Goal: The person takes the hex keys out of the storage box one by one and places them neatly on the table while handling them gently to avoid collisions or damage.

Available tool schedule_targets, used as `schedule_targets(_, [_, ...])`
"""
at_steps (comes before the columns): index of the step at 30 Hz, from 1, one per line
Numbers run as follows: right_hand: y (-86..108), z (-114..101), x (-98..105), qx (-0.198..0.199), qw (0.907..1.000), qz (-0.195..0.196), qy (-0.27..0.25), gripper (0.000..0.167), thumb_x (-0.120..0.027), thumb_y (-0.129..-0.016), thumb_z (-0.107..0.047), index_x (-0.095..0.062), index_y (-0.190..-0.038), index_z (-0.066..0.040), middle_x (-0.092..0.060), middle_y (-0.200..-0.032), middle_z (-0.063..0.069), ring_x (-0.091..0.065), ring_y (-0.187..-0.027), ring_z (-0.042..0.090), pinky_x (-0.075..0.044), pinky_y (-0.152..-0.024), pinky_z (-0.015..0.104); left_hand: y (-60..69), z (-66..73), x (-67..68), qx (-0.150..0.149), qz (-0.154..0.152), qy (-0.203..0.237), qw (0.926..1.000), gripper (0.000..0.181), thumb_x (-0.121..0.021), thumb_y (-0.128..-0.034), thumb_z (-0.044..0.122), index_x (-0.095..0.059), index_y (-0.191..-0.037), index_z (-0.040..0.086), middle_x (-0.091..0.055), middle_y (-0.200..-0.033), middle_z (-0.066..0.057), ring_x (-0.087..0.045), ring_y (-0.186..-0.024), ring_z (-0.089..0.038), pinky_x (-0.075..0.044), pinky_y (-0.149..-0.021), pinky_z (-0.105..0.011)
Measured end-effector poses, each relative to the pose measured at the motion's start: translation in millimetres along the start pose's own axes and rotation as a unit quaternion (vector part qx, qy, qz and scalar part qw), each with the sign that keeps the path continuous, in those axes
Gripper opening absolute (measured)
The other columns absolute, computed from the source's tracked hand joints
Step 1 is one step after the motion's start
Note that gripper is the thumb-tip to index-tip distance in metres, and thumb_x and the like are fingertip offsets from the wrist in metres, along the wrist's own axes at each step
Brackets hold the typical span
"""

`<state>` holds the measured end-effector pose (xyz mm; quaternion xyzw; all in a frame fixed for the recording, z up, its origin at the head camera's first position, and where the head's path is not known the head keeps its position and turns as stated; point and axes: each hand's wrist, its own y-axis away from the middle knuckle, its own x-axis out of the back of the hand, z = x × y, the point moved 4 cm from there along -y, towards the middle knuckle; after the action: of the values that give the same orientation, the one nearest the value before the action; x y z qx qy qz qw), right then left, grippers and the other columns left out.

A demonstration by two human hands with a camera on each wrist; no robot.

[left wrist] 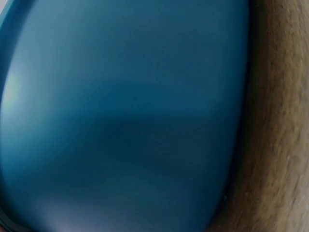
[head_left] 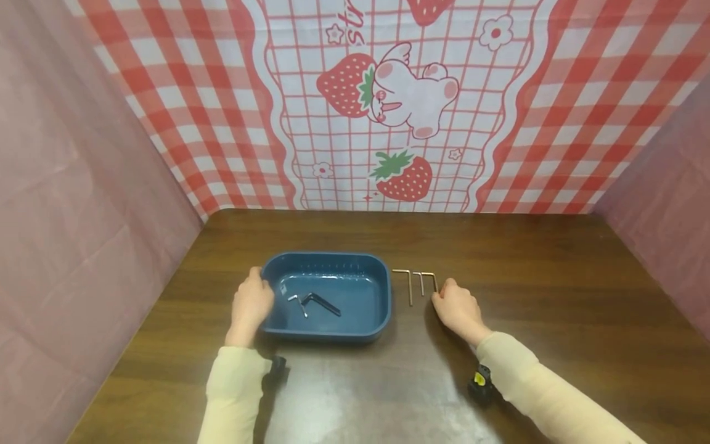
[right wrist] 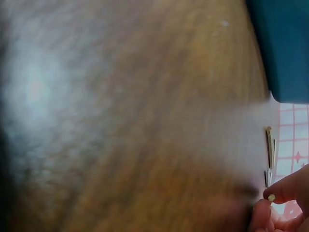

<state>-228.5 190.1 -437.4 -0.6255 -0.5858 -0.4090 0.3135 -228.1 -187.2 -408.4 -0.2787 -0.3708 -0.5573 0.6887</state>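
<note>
A blue rectangular tray (head_left: 327, 336) stands on the table, and its wall (left wrist: 120, 72) fills most of the left wrist view. My left hand (head_left: 252, 302) holds the tray's left rim; that hand's fingers are partly hidden. Inside the tray lie a black hex key (head_left: 326, 304) and a small silver hex key (head_left: 303, 306). To the right of the tray, my right hand (head_left: 458, 308) pinches the long end of a brass-coloured hex key (head_left: 429, 274), whose end (right wrist: 272, 197) shows between thumb and finger. Beside it are a longer hex key (head_left: 410, 288) and a shorter hex key (head_left: 422, 285).
The brown wooden table (head_left: 554, 296) reaches back to a red-and-white checked cloth (head_left: 222, 92) with strawberry prints. Pink cloth (head_left: 83, 185) hangs at the left side, and more hangs at the right.
</note>
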Motion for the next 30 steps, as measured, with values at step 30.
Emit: schedule_targets(30, [4.2, -5.8, -5.8, 0.014, 0.996, -0.007, 0.088, 0.036, -0.041, -0.09, -0.026, -0.052, -0.098, 0.008, -0.061, -0.087, 0.032, -0.06, -0.074, 0.047, -0.046, -0.055, 0.05, -2.7, -3.2, -1.8, -0.004, 0.001, -0.002, 1.0, 0.04, -0.031, -0.0929, 0.013, -0.037, -0.129, -0.004, -0.051, -0.12, -0.032, -0.051, -0.104, -0.05, -0.041, -0.084, -0.057])
